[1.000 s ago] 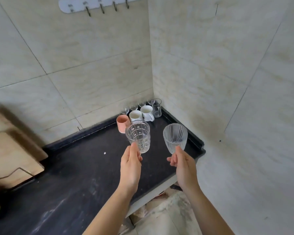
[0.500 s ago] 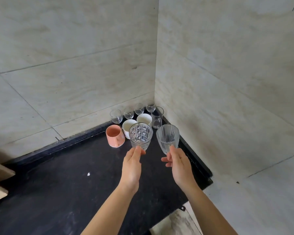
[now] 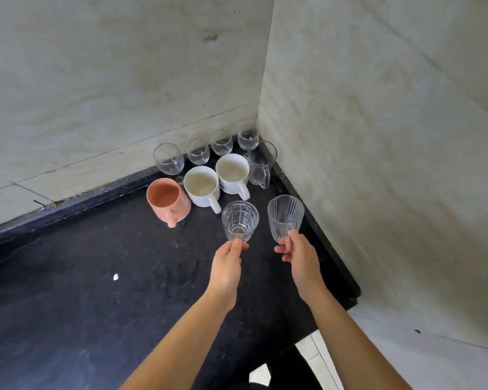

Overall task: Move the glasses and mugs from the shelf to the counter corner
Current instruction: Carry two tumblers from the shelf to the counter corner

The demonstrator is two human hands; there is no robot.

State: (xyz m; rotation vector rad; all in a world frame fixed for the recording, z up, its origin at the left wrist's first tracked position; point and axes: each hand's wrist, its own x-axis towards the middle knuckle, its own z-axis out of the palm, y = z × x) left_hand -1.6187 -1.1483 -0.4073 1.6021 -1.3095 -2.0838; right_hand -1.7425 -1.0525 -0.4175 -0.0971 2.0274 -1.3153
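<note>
My left hand (image 3: 226,266) grips the base of a clear checked tumbler (image 3: 239,220), held low over the black counter (image 3: 96,291). My right hand (image 3: 302,258) holds a clear striped glass (image 3: 285,216) by its base, tilted a little, near the right wall. Just behind them in the corner stand a pink mug (image 3: 166,199), two white mugs (image 3: 202,184) (image 3: 233,171), a clear glass mug (image 3: 261,164) and several stemmed glasses (image 3: 168,159) along the back wall. I cannot tell whether the two held glasses touch the counter.
Tiled walls close the corner at the back and right. The counter's raised black rim (image 3: 333,263) runs along the right wall and ends at its front edge (image 3: 350,299). A small white speck (image 3: 115,276) lies on the counter to the left.
Both hands have carried the two glasses forward and down toward the corner group. The view has tipped downward and closer, so the hook rail and wooden boards are out of sight.
</note>
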